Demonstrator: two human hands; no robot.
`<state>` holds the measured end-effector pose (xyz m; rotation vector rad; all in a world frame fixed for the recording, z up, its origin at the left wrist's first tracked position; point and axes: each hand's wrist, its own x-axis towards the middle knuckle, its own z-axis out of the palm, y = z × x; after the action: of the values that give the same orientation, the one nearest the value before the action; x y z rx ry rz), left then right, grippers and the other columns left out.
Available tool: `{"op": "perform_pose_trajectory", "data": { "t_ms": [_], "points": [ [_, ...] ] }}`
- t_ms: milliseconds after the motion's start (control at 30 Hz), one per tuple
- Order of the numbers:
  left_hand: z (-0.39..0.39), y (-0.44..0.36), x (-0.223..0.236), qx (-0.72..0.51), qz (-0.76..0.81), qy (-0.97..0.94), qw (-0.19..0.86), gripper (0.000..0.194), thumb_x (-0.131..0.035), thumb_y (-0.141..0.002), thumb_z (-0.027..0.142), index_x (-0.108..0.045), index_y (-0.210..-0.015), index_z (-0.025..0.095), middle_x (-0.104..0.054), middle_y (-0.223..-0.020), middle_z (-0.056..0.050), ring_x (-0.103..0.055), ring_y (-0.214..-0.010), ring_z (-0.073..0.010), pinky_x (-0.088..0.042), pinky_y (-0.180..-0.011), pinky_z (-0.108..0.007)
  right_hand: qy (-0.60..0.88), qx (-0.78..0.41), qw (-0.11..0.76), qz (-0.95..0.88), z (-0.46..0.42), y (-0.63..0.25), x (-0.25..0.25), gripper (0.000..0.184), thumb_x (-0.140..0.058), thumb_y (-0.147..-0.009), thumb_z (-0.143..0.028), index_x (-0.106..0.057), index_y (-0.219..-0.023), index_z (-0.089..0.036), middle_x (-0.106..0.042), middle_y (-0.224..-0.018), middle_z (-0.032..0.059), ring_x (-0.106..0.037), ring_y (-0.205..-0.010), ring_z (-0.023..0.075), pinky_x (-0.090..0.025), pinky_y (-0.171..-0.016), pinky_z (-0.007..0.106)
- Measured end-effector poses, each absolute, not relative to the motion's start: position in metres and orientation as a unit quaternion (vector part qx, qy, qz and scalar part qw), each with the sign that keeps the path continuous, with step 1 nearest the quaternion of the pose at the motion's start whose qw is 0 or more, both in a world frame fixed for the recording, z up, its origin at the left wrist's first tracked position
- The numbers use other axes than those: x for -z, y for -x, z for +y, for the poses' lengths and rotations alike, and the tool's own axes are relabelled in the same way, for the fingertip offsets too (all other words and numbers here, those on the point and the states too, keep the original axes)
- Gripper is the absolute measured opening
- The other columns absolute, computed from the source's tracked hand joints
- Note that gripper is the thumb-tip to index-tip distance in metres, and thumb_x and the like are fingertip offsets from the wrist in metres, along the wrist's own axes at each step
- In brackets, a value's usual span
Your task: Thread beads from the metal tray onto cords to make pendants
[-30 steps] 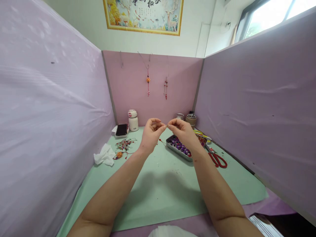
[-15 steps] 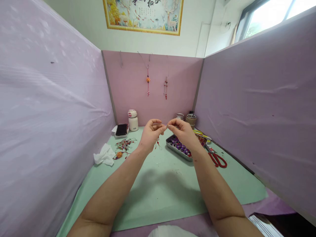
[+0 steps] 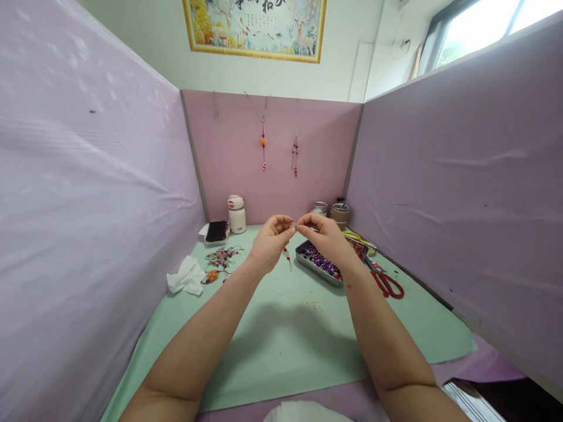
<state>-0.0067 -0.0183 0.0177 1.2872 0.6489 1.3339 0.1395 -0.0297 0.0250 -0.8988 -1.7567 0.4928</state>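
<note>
My left hand (image 3: 273, 240) and my right hand (image 3: 323, 234) meet fingertip to fingertip above the table, both closed in a pinch. Below my left fingers dangles a beaded string (image 3: 287, 254) with small red and pale beads and a loop at its end. The upper part of the string is hidden by the left hand. What my right fingertips pinch is too small to make out. Just under and behind my right wrist lies a metal tray (image 3: 319, 275) of purple and reddish beads, partly covered by the arm.
Red-handled scissors (image 3: 390, 286) and a yellow-handled tool (image 3: 354, 235) lie right of the tray. Jars (image 3: 339, 215) and a white bottle (image 3: 237, 215) stand at the back. Finished-looking beaded strings (image 3: 222, 256), a tissue (image 3: 186, 275) and a phone (image 3: 217, 231) lie left. Partitions enclose the table.
My left hand has shifted and turned slightly, its fingertips drawing up to the right ones. The hanging beaded string has swung a little to the right and lower. My right hand is nearly still.
</note>
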Motion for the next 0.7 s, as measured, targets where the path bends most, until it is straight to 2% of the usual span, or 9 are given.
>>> {"op": "perform_pose_trajectory", "data": {
  "t_ms": [300,533,700],
  "points": [
    [-0.015,0.010,-0.017,-0.562,0.274,-0.538,0.566,0.037,-0.075,-0.063,0.024,-0.054,-0.091,0.016,-0.058,-0.072,0.001,-0.048,-0.061,-0.0068,-0.035,-0.057,-0.022,0.379,-0.224,0.513,-0.737,-0.027,-0.142,-0.025,0.019,-0.051,-0.082,-0.035,-0.057,-0.081,-0.018,-0.053,-0.072,-0.0002,-0.044,-0.065,0.0113,-0.036,-0.059,0.025],
    [-0.020,0.011,-0.023,-0.536,0.249,-0.499,0.634,0.019,-0.065,-0.077,0.024,-0.053,-0.089,0.015,-0.064,-0.083,-0.006,-0.060,-0.076,-0.0119,-0.044,-0.075,-0.029,0.385,-0.247,0.537,-0.709,-0.018,-0.145,-0.020,0.019,-0.051,-0.082,-0.036,-0.056,-0.081,-0.018,-0.051,-0.067,-0.0017,-0.041,-0.060,0.0104,-0.035,-0.056,0.024],
    [-0.021,0.011,-0.021,-0.509,0.264,-0.513,0.639,0.021,-0.069,-0.072,0.016,-0.054,-0.086,0.013,-0.063,-0.076,-0.003,-0.062,-0.072,-0.0115,-0.045,-0.078,-0.030,0.389,-0.244,0.544,-0.702,-0.017,-0.145,-0.019,0.019,-0.053,-0.081,-0.037,-0.056,-0.081,-0.018,-0.053,-0.070,-0.0008,-0.043,-0.061,0.0105,-0.036,-0.056,0.024]
  ]
}}
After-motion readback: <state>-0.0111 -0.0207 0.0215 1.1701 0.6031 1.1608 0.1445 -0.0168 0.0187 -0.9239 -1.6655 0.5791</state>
